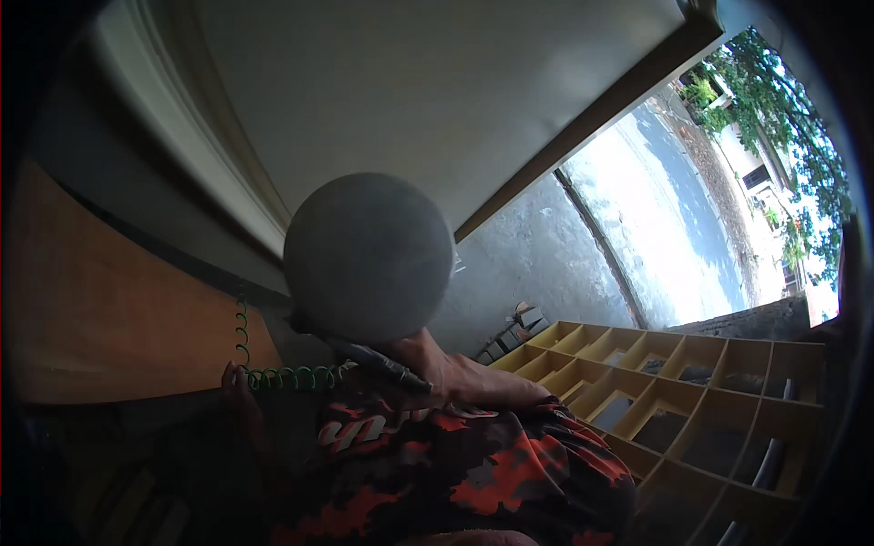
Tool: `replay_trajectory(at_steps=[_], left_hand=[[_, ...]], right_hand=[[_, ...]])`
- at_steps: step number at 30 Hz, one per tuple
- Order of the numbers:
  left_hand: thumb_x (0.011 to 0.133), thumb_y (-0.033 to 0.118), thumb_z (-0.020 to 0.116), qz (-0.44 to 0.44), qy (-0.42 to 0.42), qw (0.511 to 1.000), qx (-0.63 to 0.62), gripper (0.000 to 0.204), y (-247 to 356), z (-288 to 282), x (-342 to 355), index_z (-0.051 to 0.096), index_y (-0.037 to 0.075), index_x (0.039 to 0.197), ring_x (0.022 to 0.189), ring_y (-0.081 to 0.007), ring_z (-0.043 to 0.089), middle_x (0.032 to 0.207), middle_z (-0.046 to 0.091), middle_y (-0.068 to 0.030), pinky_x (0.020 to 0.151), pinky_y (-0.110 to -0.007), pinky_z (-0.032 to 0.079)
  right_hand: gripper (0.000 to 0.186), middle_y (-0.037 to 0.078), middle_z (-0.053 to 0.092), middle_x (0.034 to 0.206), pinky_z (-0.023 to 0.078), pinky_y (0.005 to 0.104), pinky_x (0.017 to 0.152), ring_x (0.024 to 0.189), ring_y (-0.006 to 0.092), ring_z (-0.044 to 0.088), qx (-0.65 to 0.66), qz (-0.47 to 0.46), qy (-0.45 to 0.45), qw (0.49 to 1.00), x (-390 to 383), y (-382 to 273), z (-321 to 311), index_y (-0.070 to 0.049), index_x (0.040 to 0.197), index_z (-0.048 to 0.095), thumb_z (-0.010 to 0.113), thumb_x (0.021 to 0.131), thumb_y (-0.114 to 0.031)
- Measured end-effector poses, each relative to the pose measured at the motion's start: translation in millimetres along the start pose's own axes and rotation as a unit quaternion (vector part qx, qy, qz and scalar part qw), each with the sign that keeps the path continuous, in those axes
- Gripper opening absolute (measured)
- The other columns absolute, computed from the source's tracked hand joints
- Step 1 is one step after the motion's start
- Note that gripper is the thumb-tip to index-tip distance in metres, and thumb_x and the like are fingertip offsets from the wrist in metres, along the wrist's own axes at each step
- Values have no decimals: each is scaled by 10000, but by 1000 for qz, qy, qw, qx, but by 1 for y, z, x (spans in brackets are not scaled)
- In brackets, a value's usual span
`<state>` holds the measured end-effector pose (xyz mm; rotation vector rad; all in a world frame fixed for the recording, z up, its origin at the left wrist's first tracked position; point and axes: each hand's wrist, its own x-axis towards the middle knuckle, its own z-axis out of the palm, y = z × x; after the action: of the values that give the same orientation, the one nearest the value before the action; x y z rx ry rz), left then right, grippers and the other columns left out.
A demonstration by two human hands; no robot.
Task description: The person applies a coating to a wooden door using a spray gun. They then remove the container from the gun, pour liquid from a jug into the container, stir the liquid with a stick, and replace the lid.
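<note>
Head view: a round grey disc (369,259) on a dark tool (387,364) fills the middle, its flat face toward the camera, in front of the person's chest. The right hand (428,357) is closed on the tool just below the disc, most of its fingers hidden; its forearm comes in from the right, out of a red and black shirt (510,482). A green coiled hose (293,377) runs left from near the tool's handle, then bends upward over an orange-brown board (137,318). The left hand (240,393), in shadow, has its fingertips at that bend; whether they pinch the hose, I cannot tell. Behind the disc stands a large pale panel (401,91) with a dark edge. At the lower right is a yellowish rack (719,400) of square compartments, on grey floor (519,237); beyond lie sunlit paving (655,218) and trees (774,91).
</note>
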<state>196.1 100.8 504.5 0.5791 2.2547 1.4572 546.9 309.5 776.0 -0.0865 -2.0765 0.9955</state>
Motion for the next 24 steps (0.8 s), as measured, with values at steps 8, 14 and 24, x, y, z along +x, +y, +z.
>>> replay_trajectory(at_steps=[8, 14, 24], left_hand=[[1077, 252, 668, 7, -97, 995, 16, 417, -20, 36, 18, 676, -14, 1399, 1135, -256, 690, 1274, 702, -168, 932, -386, 562], [1074, 208, 668, 51, -144, 987, 50, 346, -41, 51, 25, 716, -37, 1313, 1068, -248, 708, 1177, 738, -155, 898, -391, 573], [1058, 129, 686, 71, -227, 971, 33, 291, -42, 66, 19, 712, -74, 1264, 1055, -217, 731, 1155, 760, -139, 932, -361, 586]], right_hand=[[249, 106, 747, 955, 529, 342, 597, 628, 165, 667, -64, 171, 137, 974, -23, -31, -81, 32, 1200, 637, 711, 963, 3], [209, 60, 752, 927, 422, 243, 484, 527, 40, 549, -83, 246, 342, 903, -47, -38, -124, 48, 1148, 707, 592, 980, 1], [182, 80, 768, 910, 276, 213, 402, 435, -4, 397, -105, 221, 494, 834, -77, -39, -190, -15, 1183, 665, 549, 1104, -130]])
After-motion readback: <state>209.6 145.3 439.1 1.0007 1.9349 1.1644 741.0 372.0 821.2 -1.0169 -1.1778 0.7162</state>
